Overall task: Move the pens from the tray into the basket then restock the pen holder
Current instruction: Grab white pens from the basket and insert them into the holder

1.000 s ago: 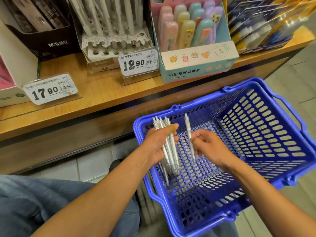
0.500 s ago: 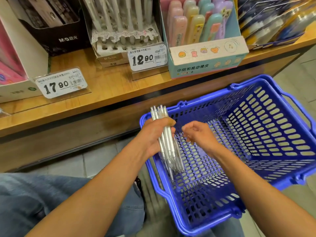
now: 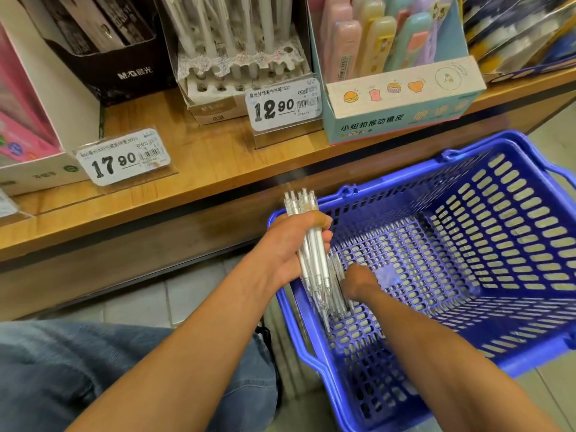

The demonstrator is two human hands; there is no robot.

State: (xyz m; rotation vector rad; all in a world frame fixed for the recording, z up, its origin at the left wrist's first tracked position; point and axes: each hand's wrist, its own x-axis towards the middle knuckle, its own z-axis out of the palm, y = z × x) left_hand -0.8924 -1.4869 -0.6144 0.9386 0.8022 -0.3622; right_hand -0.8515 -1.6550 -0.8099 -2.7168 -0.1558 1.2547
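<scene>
My left hand (image 3: pixel 290 247) grips a bundle of several white pens (image 3: pixel 311 244) upright over the near-left corner of the blue basket (image 3: pixel 405 179). Their clicker ends stick up above my thumb and their tips point down inside the basket. My right hand (image 3: pixel 358 280) is low inside the basket, right beside the lower ends of the pens. It is blurred and its fingers are hidden behind them. The white pen holder (image 3: pixel 240 79) stands on the wooden shelf (image 3: pixel 202 169), with pens in its back rows and empty holes along the front.
Price tags reading 17.90 (image 3: pixel 121 162) and 12.90 (image 3: pixel 283 104) stand at the shelf front. A black box (image 3: pixel 124 63) is left of the holder, a pastel eraser box (image 3: pixel 402 98) right of it. My knee in jeans (image 3: pixel 93 369) is at the lower left.
My right hand, which pinched a single pen a second ago, has dropped down into the basket beside the pen tips. My left hand still holds the bundle. The view has shifted toward the shelf.
</scene>
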